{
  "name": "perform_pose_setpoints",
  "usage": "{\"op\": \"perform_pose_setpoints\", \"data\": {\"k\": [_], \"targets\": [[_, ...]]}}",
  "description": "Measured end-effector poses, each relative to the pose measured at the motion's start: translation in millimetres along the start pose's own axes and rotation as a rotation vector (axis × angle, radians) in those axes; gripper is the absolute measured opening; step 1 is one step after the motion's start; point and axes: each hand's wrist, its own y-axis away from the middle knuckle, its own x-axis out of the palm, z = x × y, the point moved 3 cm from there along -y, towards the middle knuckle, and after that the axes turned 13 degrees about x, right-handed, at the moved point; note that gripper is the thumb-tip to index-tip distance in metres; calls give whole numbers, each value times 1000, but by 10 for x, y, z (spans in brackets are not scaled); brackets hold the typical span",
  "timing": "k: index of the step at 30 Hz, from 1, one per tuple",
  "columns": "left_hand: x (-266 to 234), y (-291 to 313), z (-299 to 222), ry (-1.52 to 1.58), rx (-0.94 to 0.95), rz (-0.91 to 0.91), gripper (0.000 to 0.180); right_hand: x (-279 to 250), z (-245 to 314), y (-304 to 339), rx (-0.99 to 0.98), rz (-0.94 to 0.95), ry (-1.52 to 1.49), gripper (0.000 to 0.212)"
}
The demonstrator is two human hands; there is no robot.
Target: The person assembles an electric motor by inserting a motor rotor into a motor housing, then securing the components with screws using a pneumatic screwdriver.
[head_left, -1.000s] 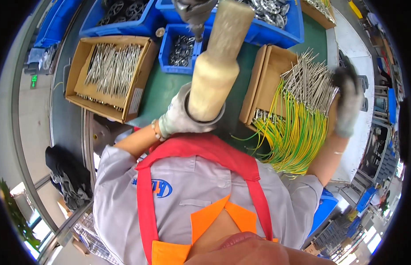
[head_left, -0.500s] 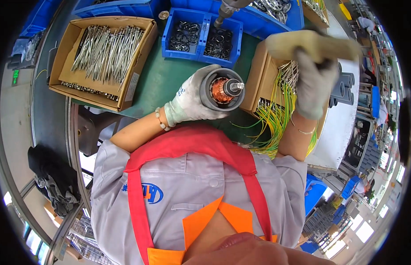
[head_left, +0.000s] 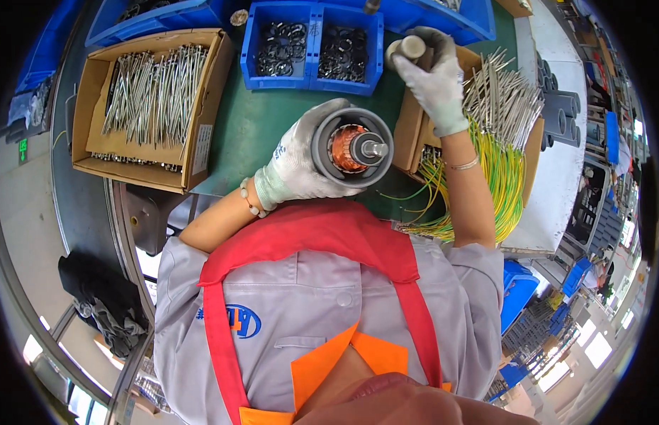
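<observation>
Two cardboard boxes flank blue bins.

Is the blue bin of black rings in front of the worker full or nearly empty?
Partly filled: black rings cover the floor of both compartments of the blue bin, well below its walls.

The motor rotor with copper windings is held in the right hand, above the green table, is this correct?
Not quite. In the head view, the left hand holds the motor rotor above the green table; the right hand holds a pale cylindrical piece.
</observation>
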Motion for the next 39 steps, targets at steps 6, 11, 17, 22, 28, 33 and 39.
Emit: {"op": "perform_pose_setpoints", "data": {"k": [6, 11, 17, 22, 28, 33, 39], "targets": [[9, 267, 345, 62, -104, 48, 101, -269, 27, 121, -62, -43, 257, 62], [31, 354, 515, -18, -57, 96, 96, -386, 393, 891, 52, 458, -189, 84], [112, 506, 694, 129, -49, 23, 101, 347, 274, 1252, 260, 587, -675, 112], [66, 525, 722, 77, 6, 32, 108, 342, 194, 1216, 87, 561, -450, 102], [107, 554, 702, 92, 18, -6, 111, 395, 28, 1365, 69, 565, -425, 118], [236, 605, 669, 49, 60, -137, 108, 379, 175, 1406, -39, 365, -384, 100], [125, 507, 635, 59, 37, 33, 118, 378, 295, 1330, 40, 503, -557, 133]]}}
